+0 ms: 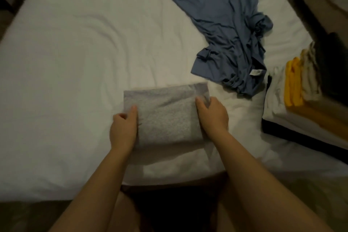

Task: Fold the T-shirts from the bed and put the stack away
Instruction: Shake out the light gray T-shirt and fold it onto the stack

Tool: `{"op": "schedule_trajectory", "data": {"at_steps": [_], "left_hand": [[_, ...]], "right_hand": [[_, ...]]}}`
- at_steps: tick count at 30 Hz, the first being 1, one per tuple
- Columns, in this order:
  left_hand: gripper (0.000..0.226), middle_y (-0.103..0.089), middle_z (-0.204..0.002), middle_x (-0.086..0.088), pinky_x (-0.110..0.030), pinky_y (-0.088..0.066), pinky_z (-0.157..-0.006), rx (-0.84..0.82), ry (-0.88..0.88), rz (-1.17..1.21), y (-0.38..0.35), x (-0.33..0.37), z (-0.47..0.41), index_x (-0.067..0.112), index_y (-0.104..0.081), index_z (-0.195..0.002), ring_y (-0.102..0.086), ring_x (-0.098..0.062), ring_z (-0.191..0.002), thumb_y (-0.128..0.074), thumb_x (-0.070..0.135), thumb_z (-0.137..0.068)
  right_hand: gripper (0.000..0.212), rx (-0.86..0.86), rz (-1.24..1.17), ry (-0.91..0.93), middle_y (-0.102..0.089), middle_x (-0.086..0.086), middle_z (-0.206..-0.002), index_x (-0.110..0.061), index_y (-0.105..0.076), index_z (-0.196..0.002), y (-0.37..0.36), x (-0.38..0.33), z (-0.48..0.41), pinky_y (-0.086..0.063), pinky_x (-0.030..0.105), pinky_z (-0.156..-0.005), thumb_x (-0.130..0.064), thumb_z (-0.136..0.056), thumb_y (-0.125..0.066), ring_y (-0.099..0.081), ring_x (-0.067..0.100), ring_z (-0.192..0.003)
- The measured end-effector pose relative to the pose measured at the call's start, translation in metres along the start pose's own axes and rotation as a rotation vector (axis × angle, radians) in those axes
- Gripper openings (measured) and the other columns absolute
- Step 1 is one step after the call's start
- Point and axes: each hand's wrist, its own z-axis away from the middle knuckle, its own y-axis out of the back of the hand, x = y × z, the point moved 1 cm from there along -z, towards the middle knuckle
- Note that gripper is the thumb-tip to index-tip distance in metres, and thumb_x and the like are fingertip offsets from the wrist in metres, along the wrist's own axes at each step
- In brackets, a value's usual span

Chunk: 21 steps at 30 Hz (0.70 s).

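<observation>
at lower centre of the frame, the left hand (123, 128) and right hand (212, 117) pinch the side edges of a folded grey knit t-shirt (163, 117) on the white-sheeted bed (75, 52). at upper right, a crumpled blue t-shirt (229, 34) lies unfolded, so folding looks part done and nothing seems put away yet.

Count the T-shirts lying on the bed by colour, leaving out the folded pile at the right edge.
Grey: 1, the folded grey T-shirt, gripped by the left hand and right hand.
Blue: 1, the crumpled blue T-shirt.
White cloth under the grey one: unclear whether it is a shirt, not counted.
Total: 2
</observation>
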Motion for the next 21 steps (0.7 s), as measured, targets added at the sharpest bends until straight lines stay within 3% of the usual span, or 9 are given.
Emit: {"op": "schedule_trajectory", "data": {"at_steps": [2,4,7,10,15,16,19,21], "left_hand": [[0.068,-0.054,-0.129,-0.019,-0.031,-0.039,-0.089,-0.167,0.059,0.134,0.003,0.001,0.012,0.000,-0.048,-0.129,-0.053,-0.034,-0.115,-0.050,0.054,-0.088],[0.063,-0.054,-0.130,-0.017,-0.029,-0.040,-0.086,-0.214,0.028,0.248,0.008,0.008,0.026,0.003,-0.047,-0.132,-0.053,-0.033,-0.115,-0.054,0.048,-0.088],[0.051,-0.055,-0.125,-0.011,-0.032,-0.042,-0.084,-0.140,-0.120,0.277,0.020,0.025,0.054,0.009,-0.049,-0.130,-0.054,-0.028,-0.109,-0.052,0.042,-0.091],[0.045,-0.059,-0.117,-0.010,-0.032,-0.043,-0.083,-0.095,-0.262,0.308,0.029,0.053,0.086,0.011,-0.054,-0.124,-0.054,-0.022,-0.100,-0.051,0.041,-0.092],[0.042,-0.057,-0.109,-0.001,-0.030,-0.044,-0.080,-0.123,-0.445,0.414,0.025,0.135,0.137,0.015,-0.054,-0.125,-0.055,-0.020,-0.100,-0.049,0.042,-0.093],[0.043,-0.058,-0.112,-0.002,-0.031,-0.046,-0.081,-0.148,-0.478,0.429,0.021,0.154,0.147,0.016,-0.053,-0.126,-0.056,-0.021,-0.102,-0.049,0.044,-0.093],[0.048,-0.059,-0.117,-0.007,-0.034,-0.048,-0.080,-0.228,-0.584,0.455,0.000,0.215,0.182,0.014,-0.051,-0.128,-0.058,-0.024,-0.102,-0.048,0.046,-0.092],[0.052,-0.057,-0.119,-0.008,-0.035,-0.048,-0.083,-0.290,-0.648,0.439,-0.022,0.252,0.208,0.012,-0.048,-0.132,-0.056,-0.024,-0.103,-0.048,0.046,-0.093]], "right_hand": [[0.048,-0.152,-0.095,-0.075,-0.062,0.012,-0.116,-0.010,-0.058,-0.117,0.009,-0.004,0.012,-0.043,0.034,-0.082,-0.048,-0.090,-0.049,-0.056,0.031,-0.105],[0.042,-0.187,-0.244,-0.075,-0.063,0.011,-0.116,-0.011,-0.060,-0.116,0.022,-0.008,0.024,-0.044,0.033,-0.084,-0.042,-0.089,-0.054,-0.057,0.030,-0.105],[0.032,-0.097,-0.387,-0.017,-0.064,0.005,-0.106,-0.015,-0.061,-0.112,0.054,-0.011,0.045,-0.048,0.036,-0.085,-0.036,-0.089,-0.058,-0.059,0.025,-0.099],[0.017,-0.005,-0.472,0.072,-0.058,-0.008,-0.088,-0.021,-0.057,-0.100,0.103,-0.015,0.062,-0.044,0.026,-0.065,-0.035,-0.091,-0.056,-0.055,0.012,-0.083],[0.021,0.208,-0.489,0.253,-0.055,-0.003,-0.078,-0.017,-0.054,-0.084,0.210,-0.025,0.072,-0.041,0.022,-0.060,-0.035,-0.094,-0.053,-0.052,0.010,-0.071],[0.022,0.258,-0.482,0.277,-0.056,-0.004,-0.079,-0.018,-0.055,-0.083,0.235,-0.026,0.071,-0.042,0.019,-0.061,-0.036,-0.094,-0.052,-0.052,0.009,-0.071],[0.029,0.409,-0.431,0.292,-0.063,0.005,-0.092,-0.012,-0.060,-0.096,0.309,-0.016,0.063,-0.047,0.034,-0.074,-0.040,-0.094,-0.051,-0.058,0.020,-0.083],[0.033,0.478,-0.414,0.251,-0.064,0.008,-0.098,-0.011,-0.062,-0.100,0.350,0.005,0.054,-0.046,0.036,-0.074,-0.042,-0.093,-0.052,-0.058,0.025,-0.088]]}}
